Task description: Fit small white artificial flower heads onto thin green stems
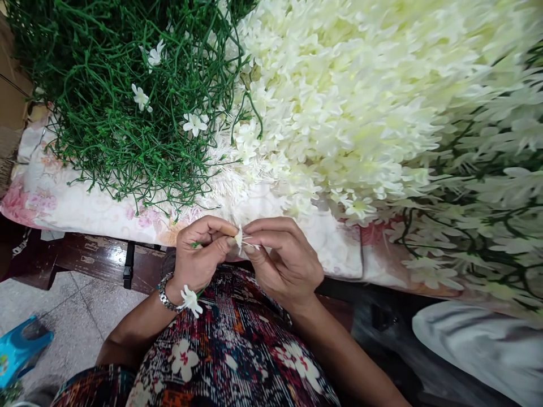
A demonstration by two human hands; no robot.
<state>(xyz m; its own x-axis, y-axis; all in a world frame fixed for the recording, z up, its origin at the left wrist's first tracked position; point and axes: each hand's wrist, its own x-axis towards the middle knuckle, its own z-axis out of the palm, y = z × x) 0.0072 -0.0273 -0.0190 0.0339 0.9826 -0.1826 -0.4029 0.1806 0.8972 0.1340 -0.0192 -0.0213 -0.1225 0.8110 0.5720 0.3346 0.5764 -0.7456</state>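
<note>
My left hand (200,251) pinches a green artificial flower stem between thumb and forefinger. At the fingertips sits a small white flower (238,239), seen edge-on. A second white flower (190,301) hangs below that hand, by the metal watch band (166,293). My right hand (285,261) is closed against the other side of the edge-on flower, thumb and fingers pinching a thin white stamen (251,245). The two hands' fingertips nearly meet, so the exact contact is partly hidden.
Green plastic stems (127,102) are heaped at the left, and cream-white petals (339,102) in the middle. White flowers on stems (449,249) lie at the right. A floral cloth (97,212) covers the table. A blue plastic object (25,347) stands on the floor.
</note>
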